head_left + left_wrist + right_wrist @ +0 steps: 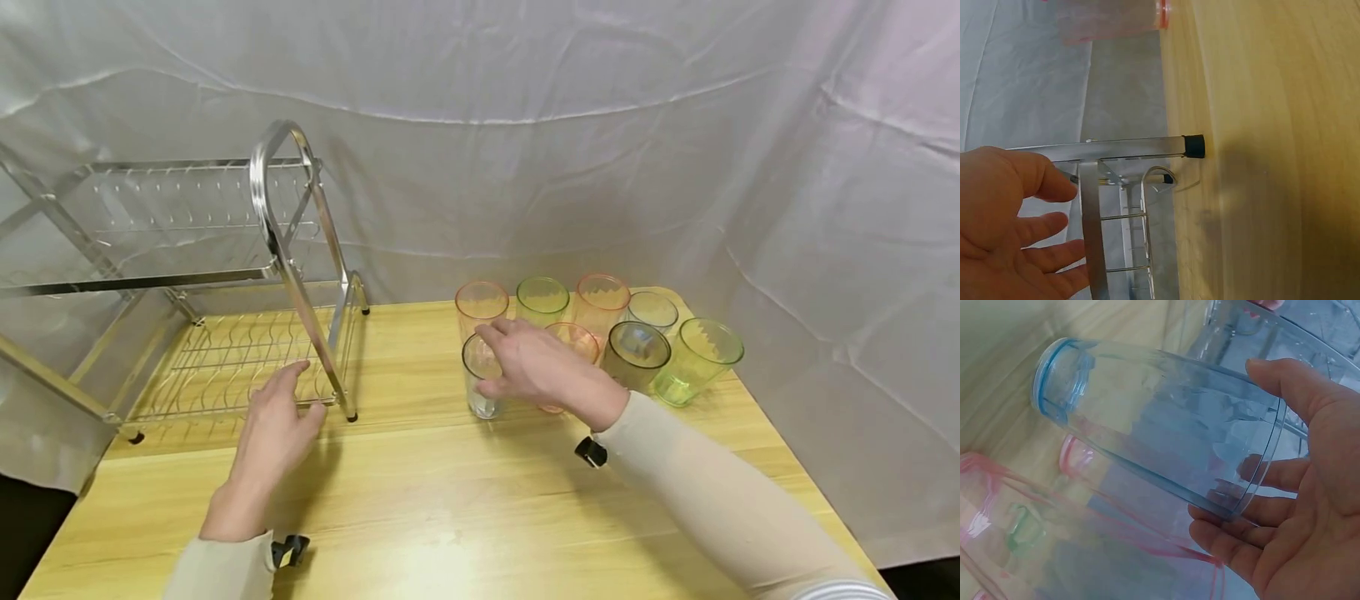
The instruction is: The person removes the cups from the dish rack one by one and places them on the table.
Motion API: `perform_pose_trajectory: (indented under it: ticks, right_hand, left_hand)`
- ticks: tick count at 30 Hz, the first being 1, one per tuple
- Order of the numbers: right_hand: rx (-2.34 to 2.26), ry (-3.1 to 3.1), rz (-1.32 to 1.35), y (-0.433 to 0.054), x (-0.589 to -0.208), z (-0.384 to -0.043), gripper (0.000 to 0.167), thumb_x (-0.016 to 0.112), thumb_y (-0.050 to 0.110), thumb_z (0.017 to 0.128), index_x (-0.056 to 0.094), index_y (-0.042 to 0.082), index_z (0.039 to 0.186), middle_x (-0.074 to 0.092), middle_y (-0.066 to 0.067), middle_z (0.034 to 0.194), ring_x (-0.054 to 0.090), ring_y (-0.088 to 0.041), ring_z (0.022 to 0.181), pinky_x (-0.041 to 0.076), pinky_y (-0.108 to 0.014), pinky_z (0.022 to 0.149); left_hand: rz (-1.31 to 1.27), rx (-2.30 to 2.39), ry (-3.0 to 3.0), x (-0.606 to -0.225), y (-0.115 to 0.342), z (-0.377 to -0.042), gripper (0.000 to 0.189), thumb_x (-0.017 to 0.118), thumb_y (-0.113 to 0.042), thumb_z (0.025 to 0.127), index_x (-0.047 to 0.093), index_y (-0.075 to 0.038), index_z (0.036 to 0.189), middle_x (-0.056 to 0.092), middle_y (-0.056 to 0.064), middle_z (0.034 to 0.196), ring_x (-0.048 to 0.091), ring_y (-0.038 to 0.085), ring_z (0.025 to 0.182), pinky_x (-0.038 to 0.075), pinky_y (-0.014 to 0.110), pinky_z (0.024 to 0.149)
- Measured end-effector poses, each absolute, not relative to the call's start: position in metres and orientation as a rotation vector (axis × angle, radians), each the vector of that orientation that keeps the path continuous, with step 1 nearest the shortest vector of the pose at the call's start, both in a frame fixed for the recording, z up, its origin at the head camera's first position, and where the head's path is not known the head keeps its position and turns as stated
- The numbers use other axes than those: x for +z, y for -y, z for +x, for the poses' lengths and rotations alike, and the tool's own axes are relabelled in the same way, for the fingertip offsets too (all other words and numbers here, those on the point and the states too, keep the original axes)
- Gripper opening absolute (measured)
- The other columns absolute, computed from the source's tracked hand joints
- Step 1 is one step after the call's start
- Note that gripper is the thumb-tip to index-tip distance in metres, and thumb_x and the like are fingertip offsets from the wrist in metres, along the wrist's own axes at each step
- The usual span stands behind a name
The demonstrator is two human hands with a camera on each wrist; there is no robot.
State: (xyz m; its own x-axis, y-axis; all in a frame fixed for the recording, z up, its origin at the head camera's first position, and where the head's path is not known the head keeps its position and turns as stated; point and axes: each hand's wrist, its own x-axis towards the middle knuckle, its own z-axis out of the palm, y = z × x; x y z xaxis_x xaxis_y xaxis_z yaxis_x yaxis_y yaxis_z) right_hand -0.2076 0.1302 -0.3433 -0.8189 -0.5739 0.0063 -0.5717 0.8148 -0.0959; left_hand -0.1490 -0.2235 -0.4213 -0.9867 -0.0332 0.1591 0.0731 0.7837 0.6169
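My right hand (542,363) is at a clear, bluish drinking glass (480,388) standing upright on the wooden table. In the right wrist view, the thumb and curled fingers (1275,472) hold this glass (1141,406) near its rim. My left hand (272,427) hovers in front of a metal dish rack (309,321), fingers parted and holding nothing. In the left wrist view, the fingers (1054,256) are beside a rack post (1089,219); whether they touch it I cannot tell.
Several tinted glasses stand around my right hand: pinkish (480,302), green (543,298), dark (637,354) and yellow-green (693,367). The two-tier rack occupies the table's left side. A pale curtain (525,183) hangs behind.
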Motion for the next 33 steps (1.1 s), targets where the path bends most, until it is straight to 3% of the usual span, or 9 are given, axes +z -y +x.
perform_pose_trajectory:
  ticks: [4,8,15,27,29,33]
  right_hand:
    - [-0.107,-2.984,-0.932,-0.131,-0.345,-0.208,0.084,0.075,0.054,0.093,0.047,0.006,0.156,0.059,-0.017,0.148,0.063,-0.038,0.130,0.055,-0.052,0.105]
    - [-0.098,-2.986,-0.910,-0.130,-0.345,-0.208,0.085,0.073,0.057,0.094,0.046,0.006,0.156,0.059,-0.018,0.148,0.063,-0.039,0.129,0.056,-0.051,0.104]
    - [-0.125,-2.957,-0.878,-0.130,-0.342,-0.208,0.092,0.075,0.057,0.091,0.041,0.005,0.160,0.055,-0.020,0.153,0.056,-0.041,0.139,0.048,-0.052,0.115]
    - [-0.129,-2.984,-0.923,-0.129,-0.345,-0.209,0.083,0.076,0.051,0.093,0.047,0.003,0.154,0.057,-0.021,0.149,0.059,-0.042,0.133,0.052,-0.052,0.110]
    - [-0.140,-3.010,-0.935,-0.131,-0.346,-0.206,0.085,0.076,0.053,0.093,0.046,0.001,0.155,0.055,-0.022,0.151,0.057,-0.042,0.136,0.051,-0.053,0.111]
    - [-0.270,-3.138,-0.964,-0.138,-0.350,-0.195,0.084,0.078,0.052,0.093,0.049,0.001,0.153,0.052,-0.023,0.154,0.050,-0.043,0.144,0.048,-0.054,0.115]
  left_hand:
    - [-0.042,-0.962,2.830,-0.423,0.221,-0.149,0.065,0.060,-0.011,0.098,0.038,0.007,0.157,0.040,0.037,0.158,0.034,0.059,0.147,0.012,0.077,0.122]
    - [-0.028,-0.975,2.857,-0.423,0.220,-0.149,0.068,0.060,-0.012,0.098,0.034,0.006,0.159,0.038,0.037,0.160,0.032,0.058,0.148,0.007,0.076,0.124]
    - [-0.028,-0.989,2.869,-0.423,0.219,-0.149,0.069,0.060,-0.014,0.098,0.033,0.005,0.159,0.037,0.037,0.160,0.031,0.058,0.149,0.005,0.073,0.125]
    - [-0.023,-1.007,2.875,-0.422,0.222,-0.149,0.070,0.061,-0.015,0.098,0.032,0.006,0.159,0.036,0.037,0.161,0.030,0.058,0.149,0.003,0.072,0.126]
    - [-0.019,-1.027,2.879,-0.422,0.223,-0.148,0.071,0.061,-0.016,0.099,0.031,0.005,0.161,0.034,0.036,0.163,0.028,0.058,0.151,0.004,0.072,0.126]
    - [0.000,-1.040,2.829,-0.420,0.221,-0.142,0.069,0.061,-0.018,0.100,0.033,0.001,0.161,0.035,0.033,0.164,0.030,0.058,0.149,0.021,0.074,0.121]
